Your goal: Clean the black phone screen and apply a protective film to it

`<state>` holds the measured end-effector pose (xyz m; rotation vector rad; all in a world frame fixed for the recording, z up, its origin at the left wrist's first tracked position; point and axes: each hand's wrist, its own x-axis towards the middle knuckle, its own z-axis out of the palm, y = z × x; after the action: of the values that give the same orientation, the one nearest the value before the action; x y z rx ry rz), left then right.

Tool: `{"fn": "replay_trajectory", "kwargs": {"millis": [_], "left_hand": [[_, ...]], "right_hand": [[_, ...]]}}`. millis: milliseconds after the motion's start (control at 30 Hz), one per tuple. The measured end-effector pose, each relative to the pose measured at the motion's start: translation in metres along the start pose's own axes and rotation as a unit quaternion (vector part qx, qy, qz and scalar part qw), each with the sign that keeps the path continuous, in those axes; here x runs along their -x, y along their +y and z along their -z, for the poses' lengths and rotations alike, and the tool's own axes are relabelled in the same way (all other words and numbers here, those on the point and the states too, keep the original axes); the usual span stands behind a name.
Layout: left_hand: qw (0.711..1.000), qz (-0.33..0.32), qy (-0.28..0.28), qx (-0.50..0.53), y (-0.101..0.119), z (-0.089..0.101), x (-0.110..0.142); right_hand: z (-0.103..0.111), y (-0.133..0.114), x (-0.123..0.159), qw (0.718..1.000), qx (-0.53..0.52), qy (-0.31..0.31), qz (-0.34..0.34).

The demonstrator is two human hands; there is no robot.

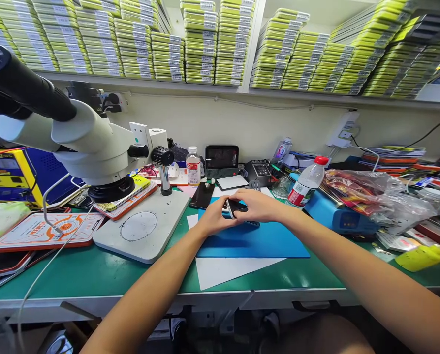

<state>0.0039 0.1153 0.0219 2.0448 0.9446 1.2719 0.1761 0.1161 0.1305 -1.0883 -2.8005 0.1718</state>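
Observation:
Above the blue mat [264, 241], my left hand [215, 218] and my right hand [256, 205] meet around a dark smartphone [236, 207] with a silver edge. The phone is tilted, one edge raised. My left fingers grip its left side, while the right hand arches over and holds it from the other side. Fingers cover much of it, so its far face is hidden. Just behind my left hand, a black phone [202, 195] lies flat. White paper [223, 273] sticks out from under the mat.
A microscope [83, 142] with a pale base [168, 216] stands left. To the right are a red-capped bottle [308, 182], a blue box [338, 216], plastic bags [382, 191] and a yellow squeeze bottle [421, 258]. Stacked green-edged boxes [201, 44] fill the shelf overhead.

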Motion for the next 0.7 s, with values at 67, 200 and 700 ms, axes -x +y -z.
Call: {"fn": "replay_trajectory", "kwargs": {"millis": [67,200,700], "left_hand": [[1.0,-0.004,0.0,0.003,0.0002,0.0,0.0],[1.0,-0.011,0.001,0.01,0.0021,0.0001,-0.0002],[1.0,-0.029,0.008,0.004,-0.0016,-0.0012,-0.0009]], "right_hand": [[0.0005,0.0002,0.0002,1.0,0.0,-0.002,0.0],[0.0021,0.0007,0.0005,1.0,-0.001,-0.006,0.002],[0.0015,0.0011,0.0054,1.0,-0.012,0.013,-0.008]]}}
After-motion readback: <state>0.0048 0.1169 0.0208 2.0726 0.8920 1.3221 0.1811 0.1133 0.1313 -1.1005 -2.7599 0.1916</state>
